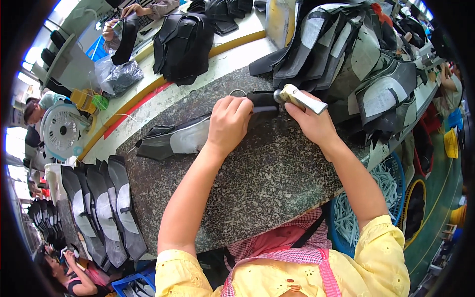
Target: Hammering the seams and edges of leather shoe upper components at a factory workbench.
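A long black leather piece (190, 136) with a grey-white backing panel lies across the speckled dark work slab (208, 198). My left hand (229, 123) is closed on its upper edge, fingers curled down and knuckles up. Just beyond those fingers a thin metal ring (238, 92) shows; what it belongs to is hidden. In my right hand (314, 126) is a hammer (297, 97) with a round metal face, a flat wedge end and a pale yellowish middle. Its round face hovers at or just above the piece's right end; contact I cannot tell.
Stacked black pieces (307, 54) crowd the far right of the slab; several more (106, 208) lie at the left. Black parts (183, 47) sit on the far bench. A blue basket (338, 232) of pale strips stands at right. A co-worker's hands (133, 11) hold a black piece.
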`<state>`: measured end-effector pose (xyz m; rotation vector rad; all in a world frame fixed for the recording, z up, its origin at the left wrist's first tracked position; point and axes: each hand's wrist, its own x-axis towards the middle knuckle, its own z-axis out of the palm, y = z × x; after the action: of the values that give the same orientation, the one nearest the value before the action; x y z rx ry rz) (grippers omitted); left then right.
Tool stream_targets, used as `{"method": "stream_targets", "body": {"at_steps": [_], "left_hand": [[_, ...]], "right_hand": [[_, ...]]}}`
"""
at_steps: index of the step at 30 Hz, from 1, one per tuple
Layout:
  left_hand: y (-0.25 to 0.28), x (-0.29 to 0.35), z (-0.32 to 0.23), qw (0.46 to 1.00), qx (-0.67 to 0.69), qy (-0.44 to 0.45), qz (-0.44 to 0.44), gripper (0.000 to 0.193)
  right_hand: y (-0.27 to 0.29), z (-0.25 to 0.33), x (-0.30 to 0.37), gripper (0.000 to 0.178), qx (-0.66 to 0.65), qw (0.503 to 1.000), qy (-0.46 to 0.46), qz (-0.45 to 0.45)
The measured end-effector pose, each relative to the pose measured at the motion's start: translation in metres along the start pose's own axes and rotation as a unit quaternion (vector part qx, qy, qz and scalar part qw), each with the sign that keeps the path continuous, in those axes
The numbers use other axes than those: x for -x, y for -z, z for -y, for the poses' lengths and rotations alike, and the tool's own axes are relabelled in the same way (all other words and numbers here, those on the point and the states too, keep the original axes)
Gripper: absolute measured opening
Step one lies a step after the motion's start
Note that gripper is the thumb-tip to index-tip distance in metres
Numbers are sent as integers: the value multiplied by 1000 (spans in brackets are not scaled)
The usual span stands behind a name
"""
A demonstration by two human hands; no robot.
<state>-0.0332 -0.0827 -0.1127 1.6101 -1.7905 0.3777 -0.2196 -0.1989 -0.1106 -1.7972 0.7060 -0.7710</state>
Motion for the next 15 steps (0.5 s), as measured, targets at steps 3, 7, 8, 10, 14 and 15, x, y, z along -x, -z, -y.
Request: {"method": "stream_targets", "body": {"at_steps": [3,7,8,10,14,15], "left_hand": [[22,8,-18,999,49,0,3,23],[61,20,-39,993,114,-4,14,23],[66,27,-38,992,128,-4,-2,20],[73,34,-34,990,144,5,4,23],[88,40,-34,988,143,40,-27,19],[96,44,-34,983,144,95,-58,18]], "right_hand": [[-3,7,-2,36,72,996,42,12],[-12,5,-4,63,34,999,3,41],[-15,17,-6,74,91,993,-33,67],[-28,28,-9,77,152,981,-39,115],[-52,3,-20,58,131,982,-7,135],[-54,8,-22,60,54,988,3,146]]}}
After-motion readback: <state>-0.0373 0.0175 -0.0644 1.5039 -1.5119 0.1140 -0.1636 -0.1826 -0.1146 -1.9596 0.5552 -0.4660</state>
